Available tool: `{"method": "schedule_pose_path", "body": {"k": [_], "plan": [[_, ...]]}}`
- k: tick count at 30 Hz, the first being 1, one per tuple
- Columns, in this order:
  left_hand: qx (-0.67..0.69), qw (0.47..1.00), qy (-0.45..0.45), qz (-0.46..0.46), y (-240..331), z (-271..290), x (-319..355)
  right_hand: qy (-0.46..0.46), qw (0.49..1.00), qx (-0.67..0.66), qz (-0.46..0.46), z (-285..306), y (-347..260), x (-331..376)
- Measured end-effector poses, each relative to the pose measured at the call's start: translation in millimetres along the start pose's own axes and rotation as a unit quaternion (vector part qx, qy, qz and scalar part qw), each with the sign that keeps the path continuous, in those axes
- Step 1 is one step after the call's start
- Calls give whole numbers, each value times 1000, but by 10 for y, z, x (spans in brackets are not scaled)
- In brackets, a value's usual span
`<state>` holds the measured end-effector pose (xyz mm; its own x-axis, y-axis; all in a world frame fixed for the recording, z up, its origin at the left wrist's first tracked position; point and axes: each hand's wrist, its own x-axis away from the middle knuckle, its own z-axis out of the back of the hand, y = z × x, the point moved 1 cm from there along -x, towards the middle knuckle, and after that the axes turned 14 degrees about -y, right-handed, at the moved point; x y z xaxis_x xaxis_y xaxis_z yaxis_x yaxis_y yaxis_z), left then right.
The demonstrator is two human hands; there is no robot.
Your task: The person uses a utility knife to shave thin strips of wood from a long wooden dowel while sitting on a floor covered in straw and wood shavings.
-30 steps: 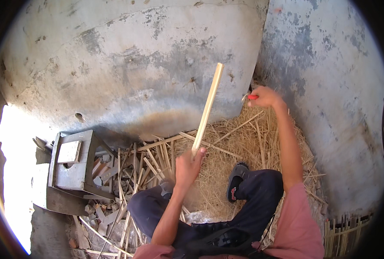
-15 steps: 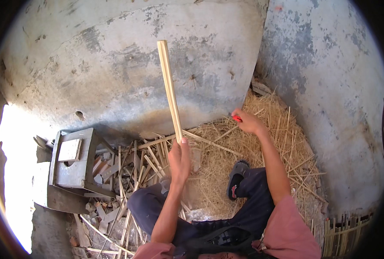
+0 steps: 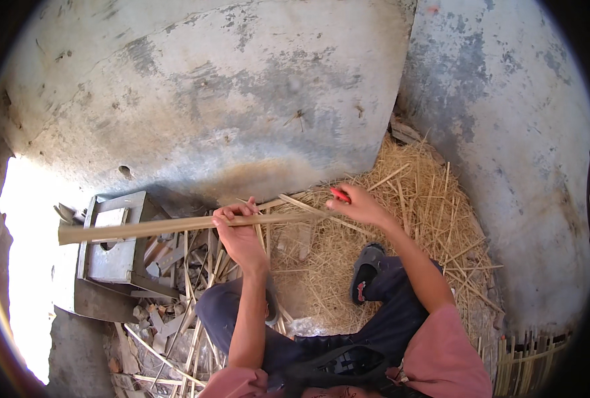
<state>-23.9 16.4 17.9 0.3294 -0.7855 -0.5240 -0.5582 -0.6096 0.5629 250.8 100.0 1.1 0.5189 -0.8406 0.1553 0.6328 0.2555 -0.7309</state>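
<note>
My left hand (image 3: 242, 242) grips a long pale wooden strip (image 3: 142, 229) between thumb and fingers, some fingers lifted. The strip lies nearly level across the view; its thicker end is at the left and its narrower end points to my right hand (image 3: 361, 205). Closed in that right hand is a small red-handled tool (image 3: 339, 194). It is at the strip's right end; the tool's working part is too small and blurred to make out, and I cannot tell if it touches the wood.
A heap of straw-like shavings (image 3: 414, 192) covers the floor ahead and right. A worn wooden box stool (image 3: 119, 259) stands left, beside rubble and scattered strips (image 3: 189, 318). Peeling walls (image 3: 242, 99) rise beyond. A row of upright sticks (image 3: 527, 368) stands lower right.
The strip has swung from upright to nearly level, its thick end now at the left. My left hand has turned and shifted left; my right hand has moved left to the strip's other end.
</note>
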Motion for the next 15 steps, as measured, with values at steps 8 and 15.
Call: {"method": "schedule_pose_path", "body": {"k": [8, 15], "plan": [[106, 994, 10, 0, 3, 163, -25, 5, 999, -20, 42, -168, -208, 18], [-241, 909, -83, 329, -5, 237, 3, 161, 986, -34, 21, 505, 113, 132]]}}
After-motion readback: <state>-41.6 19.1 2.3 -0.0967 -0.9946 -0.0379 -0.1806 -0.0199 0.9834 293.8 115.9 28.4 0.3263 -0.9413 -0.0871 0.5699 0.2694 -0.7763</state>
